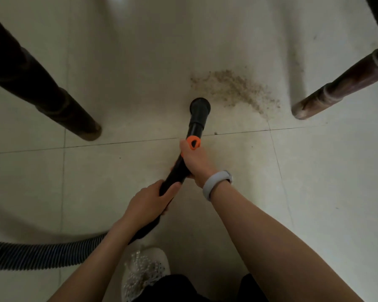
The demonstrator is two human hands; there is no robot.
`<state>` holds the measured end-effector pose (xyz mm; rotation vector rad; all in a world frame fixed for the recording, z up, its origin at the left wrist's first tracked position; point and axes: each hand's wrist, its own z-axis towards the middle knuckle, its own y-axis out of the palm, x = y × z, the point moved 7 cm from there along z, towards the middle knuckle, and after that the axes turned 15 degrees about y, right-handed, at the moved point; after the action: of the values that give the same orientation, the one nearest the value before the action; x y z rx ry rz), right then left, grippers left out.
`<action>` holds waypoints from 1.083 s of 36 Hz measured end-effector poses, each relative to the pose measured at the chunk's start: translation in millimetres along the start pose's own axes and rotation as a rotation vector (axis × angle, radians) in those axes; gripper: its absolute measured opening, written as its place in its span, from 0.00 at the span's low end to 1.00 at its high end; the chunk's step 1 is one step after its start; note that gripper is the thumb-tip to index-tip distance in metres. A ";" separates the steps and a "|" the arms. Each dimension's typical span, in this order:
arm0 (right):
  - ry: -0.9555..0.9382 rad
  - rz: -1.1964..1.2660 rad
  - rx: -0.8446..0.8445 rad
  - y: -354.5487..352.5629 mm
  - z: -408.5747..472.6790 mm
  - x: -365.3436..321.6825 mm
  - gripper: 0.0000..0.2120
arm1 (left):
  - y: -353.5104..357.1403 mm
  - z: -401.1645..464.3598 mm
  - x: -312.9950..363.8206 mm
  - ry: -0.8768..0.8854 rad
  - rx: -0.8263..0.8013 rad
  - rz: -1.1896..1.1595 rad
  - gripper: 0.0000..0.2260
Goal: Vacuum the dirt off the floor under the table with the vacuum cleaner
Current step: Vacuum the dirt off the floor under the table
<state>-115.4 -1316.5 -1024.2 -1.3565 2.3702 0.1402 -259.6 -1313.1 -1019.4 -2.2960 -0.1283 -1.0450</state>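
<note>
A black vacuum wand [195, 125] with an orange collar [193, 143] points away from me at the pale tiled floor [118, 83]. Its round nozzle [200, 105] sits at the near left edge of a patch of sandy dirt [234, 88]. My right hand [193, 162], a grey band on its wrist, grips the wand just behind the orange collar. My left hand [150, 198] grips the wand lower down, near where it meets the ribbed hose [31, 253].
Two dark wooden table legs stand on the floor, one on the left [59, 105] and one on the right [327, 94], with the dirt between them. The hose trails off to the left. My white shoe [144, 271] is at the bottom.
</note>
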 end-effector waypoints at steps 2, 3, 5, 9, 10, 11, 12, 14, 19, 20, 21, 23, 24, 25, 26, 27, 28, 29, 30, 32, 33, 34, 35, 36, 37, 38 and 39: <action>-0.012 -0.009 -0.014 14.6 -2.4 -1.6 0.11 | -8.8 -6.6 -7.1 -0.023 0.028 -0.004 0.19; -0.013 -0.006 -0.027 21.6 -3.3 -1.7 0.11 | -12.8 -9.3 -9.9 -0.032 0.035 -0.006 0.19; -0.005 -0.018 -0.051 32.8 -4.7 -1.0 0.11 | -18.5 -13.8 -14.8 -0.042 0.045 -0.016 0.19; 0.035 0.016 -0.127 41.1 -6.5 6.6 0.11 | -22.9 -19.6 -20.1 -0.049 0.052 -0.015 0.20; 0.047 0.020 -0.152 41.4 -6.7 9.4 0.11 | -23.1 -21.1 -20.5 -0.053 0.049 -0.024 0.20; 0.052 0.031 -0.181 41.3 -7.1 11.8 0.10 | -23.1 -22.4 -20.7 -0.057 0.047 -0.046 0.19; 0.052 0.048 -0.211 41.6 -8.2 13.2 0.10 | -22.9 -23.5 -20.5 -0.060 0.048 -0.079 0.19; 0.054 0.106 -0.271 43.9 -12.0 13.9 0.08 | -23.8 -24.7 -20.1 -0.061 0.063 -0.146 0.18; 0.072 0.190 -0.373 61.0 -18.4 8.2 0.06 | -31.6 -30.0 -24.1 -0.084 0.125 -0.205 0.16; 0.071 0.172 -0.380 65.3 -19.2 7.0 0.07 | -33.7 -32.2 -25.9 -0.091 0.140 -0.220 0.17; 0.070 0.153 -0.385 69.9 -19.9 6.1 0.07 | -35.9 -34.7 -27.9 -0.098 0.157 -0.237 0.18; 0.074 0.115 -0.393 80.6 -21.8 3.8 0.08 | -41.5 -40.5 -32.1 -0.113 0.199 -0.259 0.18; 0.079 0.094 -0.400 86.4 -23.1 2.7 0.08 | -44.5 -43.5 -33.8 -0.119 0.218 -0.263 0.19; 0.085 0.069 -0.408 92.2 -24.2 1.5 0.09 | -47.1 -46.5 -35.6 -0.122 0.235 -0.268 0.19; 0.093 0.042 -0.418 98.3 -25.5 0.5 0.08 | -49.8 -49.5 -37.2 -0.125 0.253 -0.276 0.19; 0.099 0.017 -0.429 104.5 -26.9 -0.6 0.08 | -52.6 -52.5 -38.7 -0.129 0.273 -0.284 0.20; 0.104 -0.007 -0.444 110.4 -28.3 -1.9 0.08 | -55.7 -55.1 -40.6 -0.133 0.294 -0.291 0.20; 0.111 -0.029 -0.457 116.8 -29.5 -3.3 0.08 | -59.0 -57.8 -42.7 -0.137 0.317 -0.297 0.21; 0.121 -0.047 -0.471 122.6 -31.2 -5.0 0.08 | -61.9 -60.2 -44.5 -0.143 0.340 -0.307 0.20; 0.138 -0.084 -0.493 134.1 -33.9 -8.5 0.09 | -67.2 -64.6 -49.0 -0.161 0.381 -0.328 0.20; 0.143 -0.106 -0.502 139.9 -35.2 -10.5 0.10 | -69.7 -66.1 -51.6 -0.170 0.399 -0.337 0.20; 0.145 -0.129 -0.511 146.0 -36.4 -12.4 0.10 | -72.3 -67.6 -54.2 -0.178 0.417 -0.346 0.21; 0.147 -0.149 -0.522 151.6 -37.5 -14.3 0.12 | -74.9 -68.8 -56.8 -0.183 0.434 -0.353 0.21; 0.148 -0.168 -0.532 156.7 -38.5 -16.0 0.13 | -77.6 -69.7 -58.7 -0.185 0.449 -0.360 0.22; 0.151 -0.183 -0.543 161.1 -39.2 -17.8 0.14 | -80.7 -70.5 -60.2 -0.188 0.460 -0.363 0.22; 0.154 -0.190 -0.554 164.1 -39.8 -19.7 0.14 | -83.5 -70.3 -60.7 -0.189 0.465 -0.360 0.23; 0.158 -0.194 -0.563 165.9 -39.8 -21.6 0.14 | -85.9 -69.4 -60.5 -0.187 0.462 -0.353 0.24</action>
<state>-257.7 -1223.5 -997.9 -1.9009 2.4068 0.7120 -374.1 -1273.1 -985.6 -1.9741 -0.7899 -0.8494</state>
